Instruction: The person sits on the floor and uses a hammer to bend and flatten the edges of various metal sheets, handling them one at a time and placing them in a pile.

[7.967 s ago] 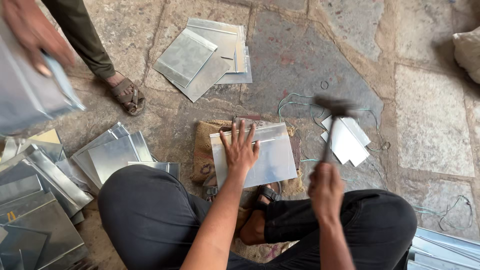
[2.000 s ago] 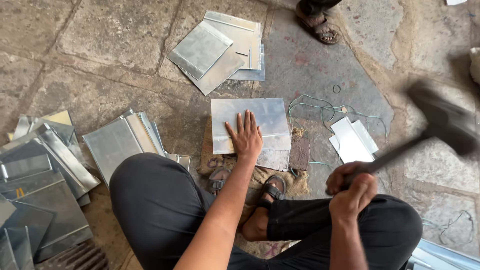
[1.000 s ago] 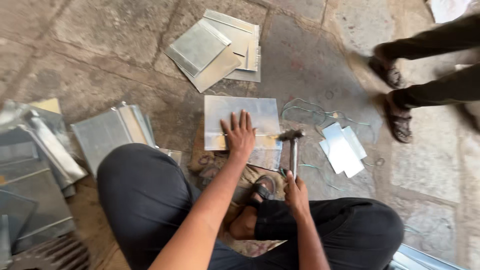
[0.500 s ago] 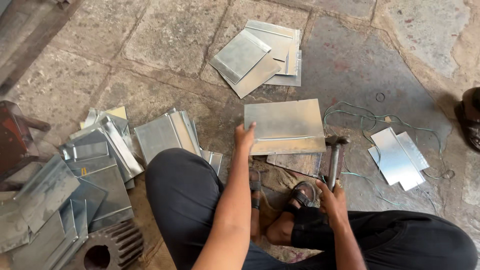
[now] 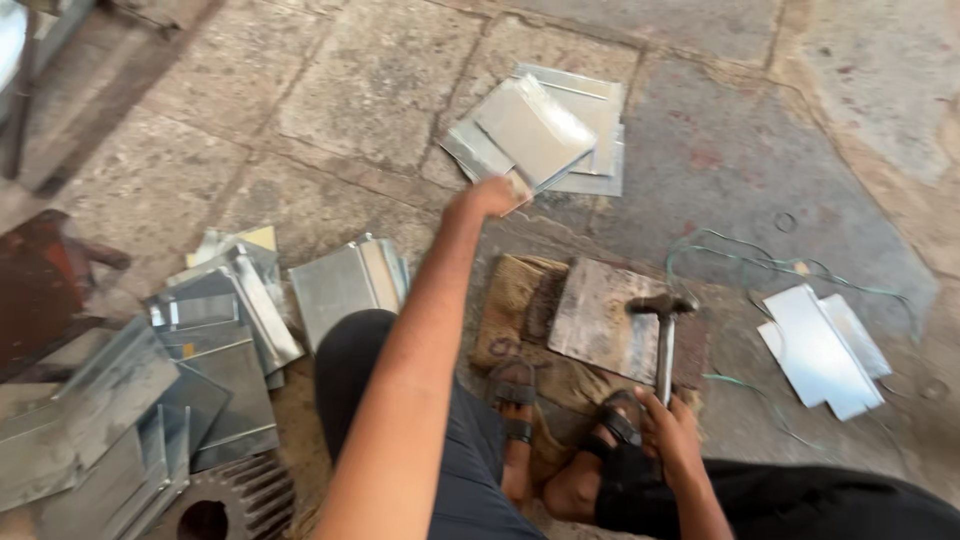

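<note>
Nearest the viewer, by the sandalled feet, right hand (image 5: 668, 432) is fisted round handle of hammer (image 5: 664, 340), head resting on dark metal plate (image 5: 600, 318) atop burlap pad (image 5: 512, 305). Further out, left hand (image 5: 493, 193) is extended w/ fingers curled on corner of top sheet in stack of shiny sheets (image 5: 545, 130). Floor's left edge: folded sheet pieces (image 5: 215, 330); right edge: cut blanks (image 5: 825, 345).

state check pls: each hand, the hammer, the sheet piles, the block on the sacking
left hand: stretched forward, gripping a metal sheet at the far stack.
right hand: closed on the hammer handle.
hammer: head resting on the flat plate.
flat plate: bare, lying on the sacking.
cut blanks: flat on the floor, right side.
bent sheets: piled loosely, left side.
</note>
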